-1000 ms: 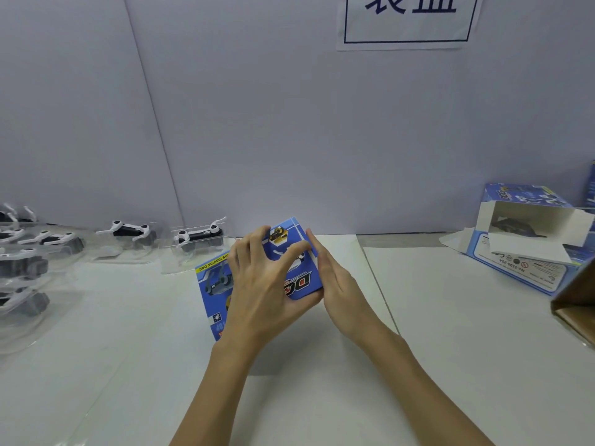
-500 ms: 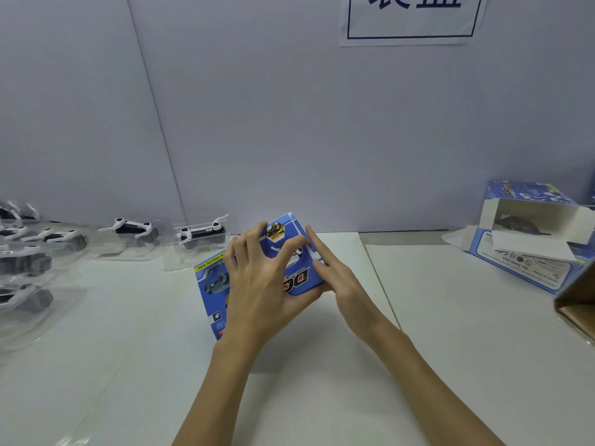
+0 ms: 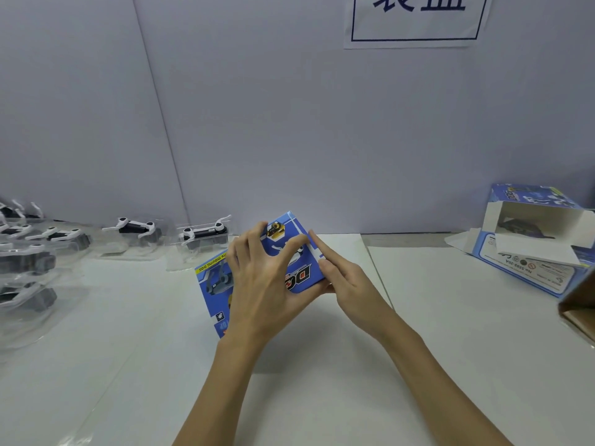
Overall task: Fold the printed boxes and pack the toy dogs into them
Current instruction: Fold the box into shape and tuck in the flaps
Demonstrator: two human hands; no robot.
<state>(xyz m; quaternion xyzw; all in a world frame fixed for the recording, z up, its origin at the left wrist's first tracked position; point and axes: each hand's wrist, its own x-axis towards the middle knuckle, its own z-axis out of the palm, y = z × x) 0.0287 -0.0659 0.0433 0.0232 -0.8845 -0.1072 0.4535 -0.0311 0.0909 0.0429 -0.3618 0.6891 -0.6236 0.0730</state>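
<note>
A blue printed box (image 3: 212, 278) stands tilted on the white table (image 3: 322, 397) in the middle of the view. My left hand (image 3: 264, 284) grips it from the near side, fingers spread and curled over its top face. My right hand (image 3: 341, 278) is at the box's right end, with the straight index finger pressing along the white edge there and the other fingers curled. Several black-and-white toy dogs (image 3: 203, 233) in clear plastic trays lie at the left, along the wall.
A second blue box (image 3: 528, 262) lies at the far right with its end flaps open and a dark toy inside. A brown cardboard carton's corner (image 3: 579, 304) juts in at the right edge. A grey wall with a paper sign (image 3: 415, 20) closes the back.
My right hand's fingers have drawn in, so now mainly the index finger lies along the box's right edge. The box and my left hand have hardly moved.
</note>
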